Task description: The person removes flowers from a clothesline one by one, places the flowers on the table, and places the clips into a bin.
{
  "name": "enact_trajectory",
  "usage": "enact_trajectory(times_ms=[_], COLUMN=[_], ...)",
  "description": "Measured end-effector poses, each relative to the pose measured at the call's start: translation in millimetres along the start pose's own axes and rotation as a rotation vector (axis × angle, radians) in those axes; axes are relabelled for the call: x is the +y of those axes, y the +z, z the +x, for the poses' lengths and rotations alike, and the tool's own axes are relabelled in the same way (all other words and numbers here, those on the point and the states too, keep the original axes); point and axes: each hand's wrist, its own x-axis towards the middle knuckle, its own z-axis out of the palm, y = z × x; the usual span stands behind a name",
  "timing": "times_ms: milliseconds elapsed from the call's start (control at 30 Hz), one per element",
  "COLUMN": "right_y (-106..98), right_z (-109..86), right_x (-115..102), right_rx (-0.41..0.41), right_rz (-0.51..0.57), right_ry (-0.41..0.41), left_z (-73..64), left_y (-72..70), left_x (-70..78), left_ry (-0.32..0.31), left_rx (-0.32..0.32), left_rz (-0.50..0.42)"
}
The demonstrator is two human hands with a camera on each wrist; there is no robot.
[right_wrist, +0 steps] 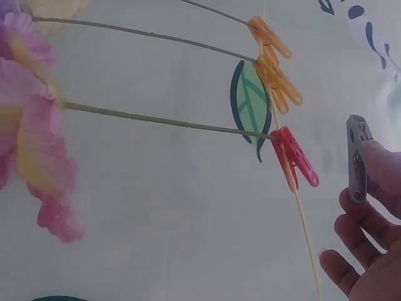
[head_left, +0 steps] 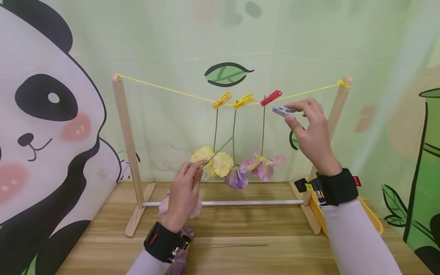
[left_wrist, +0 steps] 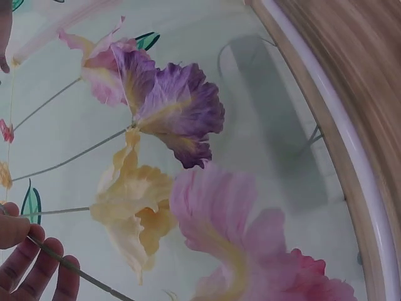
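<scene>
The left hand (head_left: pixel 183 187) is closed at the fingertips, pinching the thin green stem (head_left: pixel 220 149) of a pink flower (left_wrist: pixel 216 200) between thumb and fingers. The bloom is low, with petals showing on both sides of the hand in the head view. The stem slants up and to the right across the yellow flower (head_left: pixel 223 164), its tip in line with the purple flower's stem; whether they touch cannot be told.

The right hand (head_left: pixel 313 133) pinches a grey clothespin (head_left: pixel 283 111) between thumb and forefinger, its other fingers loosely bent. The clothespin is just beside the red clothespin (head_left: pixel 271 98) and slightly below the yellow string (head_left: pixel 165 88).

The right hand is raised well above the left, in front of the right post of the wooden stand (head_left: pixel 128 141), wrist below the fingers. The left forearm enters from below, its hand angled upward near the yellow flower.

Two yellow clothespins (head_left: pixel 244 101) and the red one grip the string. From them hang the yellow flower, the purple flower (head_left: pixel 236 178) and a pink-and-yellow flower (head_left: pixel 264 168), blooms down. On the desk (head_left: pixel 103 248), another flower (head_left: pixel 177 263) is partly hidden by the left wrist.
</scene>
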Motion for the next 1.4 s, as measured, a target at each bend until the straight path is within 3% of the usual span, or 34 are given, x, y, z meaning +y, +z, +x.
enact_trajectory(times_ms=[367, 567, 833, 1067, 1233, 1400], right_y=[-9, -22, -28, -34, -37, -47], right_z=[-34.6, -67.0, -94.4, -107.8, -108.3, -110.4], right_x=[47, 63, 81, 87, 91, 102], right_rx=[0.053, 0.12, 0.117, 0.141, 0.146, 0.169], right_rz=[-0.019, -0.032, -0.074, -0.102, -0.128, -0.156], right_ry=[0.075, 0.152, 0.192, 0.216, 0.197, 0.217], left_z=[-8.4, -15.1, -23.5, -22.7, -23.4, -28.9], left_y=[5.2, 7.0, 8.3, 12.3, 13.8, 18.3], left_x=[0.5, 2.5, 2.4, 6.8, 9.9, 12.6], left_ry=[0.049, 0.066, 0.085, 0.14, 0.195, 0.257], left_rx=[-0.014, -0.071, -0.132, -0.215, -0.23, -0.297], left_rz=[-0.01, -0.015, 0.017, 0.054, 0.136, 0.23])
